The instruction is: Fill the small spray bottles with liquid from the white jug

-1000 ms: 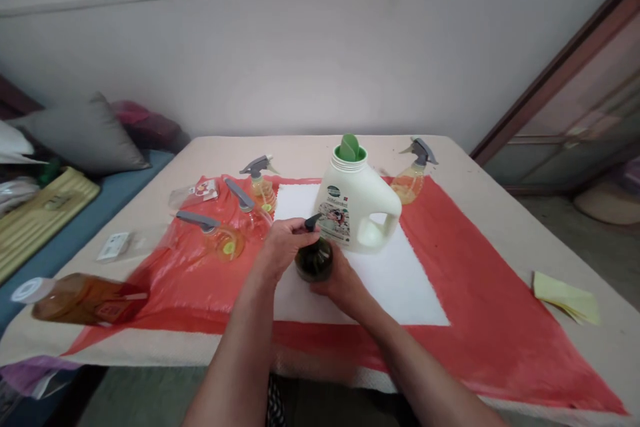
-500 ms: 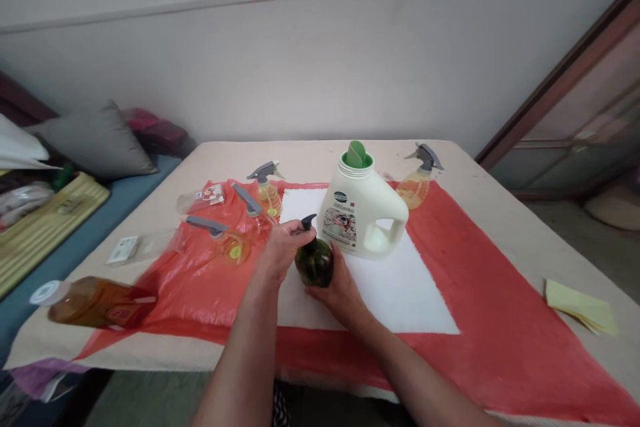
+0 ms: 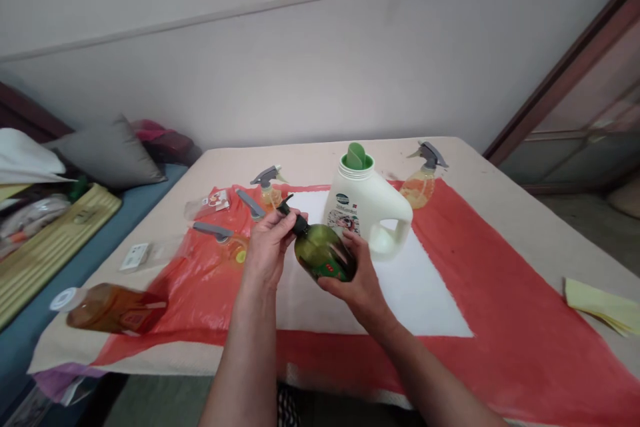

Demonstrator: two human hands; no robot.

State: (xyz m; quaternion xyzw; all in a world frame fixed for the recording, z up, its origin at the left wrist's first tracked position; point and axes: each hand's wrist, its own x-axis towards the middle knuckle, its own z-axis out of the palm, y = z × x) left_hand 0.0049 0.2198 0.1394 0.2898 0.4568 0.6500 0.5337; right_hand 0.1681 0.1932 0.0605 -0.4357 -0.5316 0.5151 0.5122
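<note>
A dark green pump bottle (image 3: 323, 250) is held tilted between my two hands, its pump head up to the left. My left hand (image 3: 270, 240) is closed round the black pump collar, thumb and fingers pinching it. My right hand (image 3: 363, 280) wraps the lower body of the bottle, covering part of its label. Right behind it stands a large white jug (image 3: 370, 203) with a handle, its uncapped neck showing a green spout (image 3: 357, 157). A white sheet (image 3: 410, 300) lies beneath, on red plastic (image 3: 500, 320).
Spray bottles with grey triggers stand at the back left (image 3: 270, 193) and back right (image 3: 420, 187). Two more grey-handled bottles lie left, one being an orange-tinted bottle (image 3: 233, 247). A brown liquid bottle (image 3: 107, 307) lies front left; a yellow cloth (image 3: 603, 303) rests far right.
The pump bottle has gone from nearly upright to tilted left, raised nearer to me. My right hand has shifted right and turned with its base. The view has swung slightly.
</note>
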